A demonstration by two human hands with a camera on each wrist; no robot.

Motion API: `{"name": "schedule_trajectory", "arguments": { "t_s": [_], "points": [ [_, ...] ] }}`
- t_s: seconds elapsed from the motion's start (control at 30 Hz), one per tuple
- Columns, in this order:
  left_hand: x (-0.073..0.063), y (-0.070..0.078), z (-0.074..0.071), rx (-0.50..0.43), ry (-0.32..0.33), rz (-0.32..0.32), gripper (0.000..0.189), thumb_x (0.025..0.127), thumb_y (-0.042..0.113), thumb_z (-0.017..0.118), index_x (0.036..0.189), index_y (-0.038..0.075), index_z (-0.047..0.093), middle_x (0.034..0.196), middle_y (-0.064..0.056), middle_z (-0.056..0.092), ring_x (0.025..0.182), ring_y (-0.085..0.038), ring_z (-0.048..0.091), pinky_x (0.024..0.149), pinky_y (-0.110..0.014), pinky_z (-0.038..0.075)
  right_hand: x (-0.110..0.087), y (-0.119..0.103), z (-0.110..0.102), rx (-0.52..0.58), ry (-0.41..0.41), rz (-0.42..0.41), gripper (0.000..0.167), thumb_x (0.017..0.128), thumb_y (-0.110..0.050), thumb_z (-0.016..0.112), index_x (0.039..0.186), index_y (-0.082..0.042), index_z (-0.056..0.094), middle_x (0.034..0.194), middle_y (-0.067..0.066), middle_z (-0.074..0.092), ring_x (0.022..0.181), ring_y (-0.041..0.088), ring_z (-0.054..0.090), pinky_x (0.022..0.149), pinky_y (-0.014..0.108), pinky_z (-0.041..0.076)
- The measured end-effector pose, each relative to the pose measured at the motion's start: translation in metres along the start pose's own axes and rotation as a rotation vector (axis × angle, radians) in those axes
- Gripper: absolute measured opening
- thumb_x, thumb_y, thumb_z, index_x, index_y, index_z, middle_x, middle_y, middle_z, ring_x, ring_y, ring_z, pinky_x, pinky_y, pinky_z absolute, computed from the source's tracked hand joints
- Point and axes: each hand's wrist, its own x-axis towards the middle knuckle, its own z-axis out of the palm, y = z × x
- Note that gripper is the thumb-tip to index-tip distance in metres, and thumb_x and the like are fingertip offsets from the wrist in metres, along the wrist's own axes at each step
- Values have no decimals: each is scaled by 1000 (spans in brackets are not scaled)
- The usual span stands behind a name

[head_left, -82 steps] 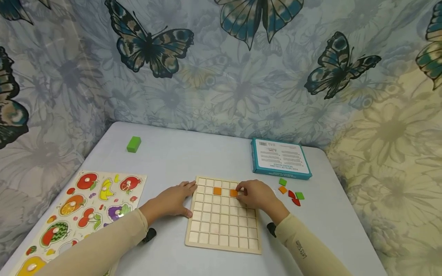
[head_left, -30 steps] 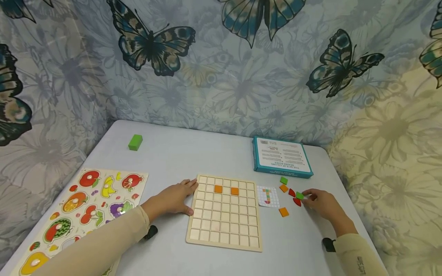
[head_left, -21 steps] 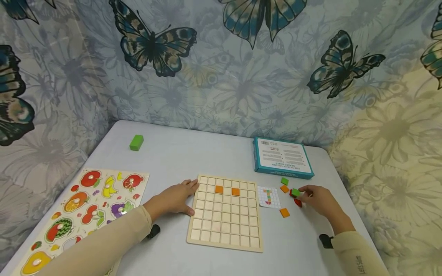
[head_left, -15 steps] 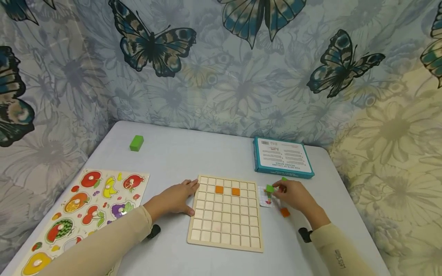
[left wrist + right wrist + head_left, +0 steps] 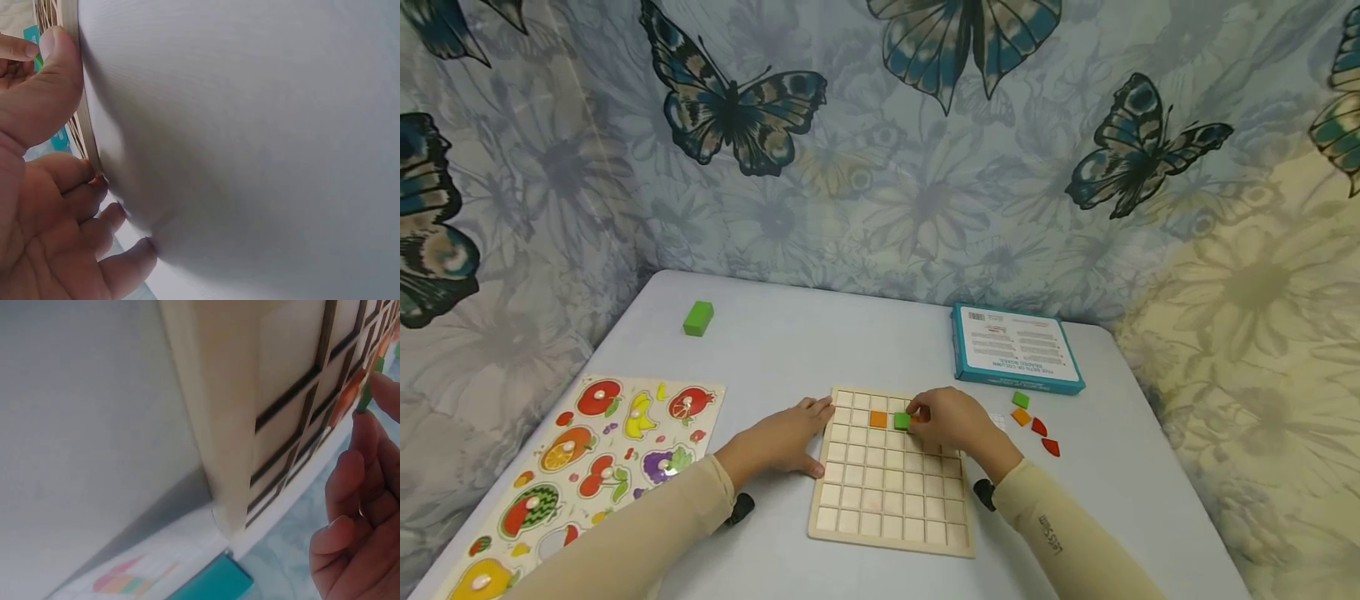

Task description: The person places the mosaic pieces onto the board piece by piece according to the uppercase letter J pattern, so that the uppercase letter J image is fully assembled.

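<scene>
A wooden grid board [image 5: 872, 500] lies flat on the table. My left hand [image 5: 782, 433] rests at its left edge, thumb and fingertips touching the rim [image 5: 87, 131]. Over the board's upper rows, my right hand [image 5: 955, 421] pinches a green square tile [image 5: 902, 421] between thumb and forefinger. Beside it on the left, an orange tile [image 5: 877, 419] sits in a cell. Another orange tile [image 5: 345, 397] is close by the green one, mostly hidden by my fingers in the head view. A printed pattern card [image 5: 131, 581] lies right of the board, largely covered by my right hand.
Loose pieces lie to the right: a green tile [image 5: 1021, 400], an orange tile [image 5: 1020, 416] and two red pieces [image 5: 1050, 447]. Behind them is a teal box [image 5: 1018, 346]. A fruit puzzle board [image 5: 568, 417] lies left, with a green block [image 5: 698, 318] farther back.
My right hand let go of an orange tile on the board, moved right, picked up a green tile from the loose pieces and carried it left over the board. My left hand stayed put.
</scene>
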Motion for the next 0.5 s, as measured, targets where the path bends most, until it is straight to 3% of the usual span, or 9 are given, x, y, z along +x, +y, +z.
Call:
{"name": "schedule_trajectory", "arguments": {
  "t_s": [0.23,0.5],
  "points": [
    [1,4,0,26,-8,-7,101,77,47,78,153,1,29,160,-11,21,146,-30,20,113,-43,27,2,-2,4,-44,-6,-16,21,83,-31,78,101,-21,75,75,-12,57,69,10,51,63,30,46],
    [0,1,1,18,-16,-15,102,77,47,79,153,1,29,160,-11,21,146,-30,19,114,-44,26,9,-9,6,-44,2,-28,11,86,-30,76,95,-23,77,81,-12,64,71,7,55,65,30,48]
  ]
}}
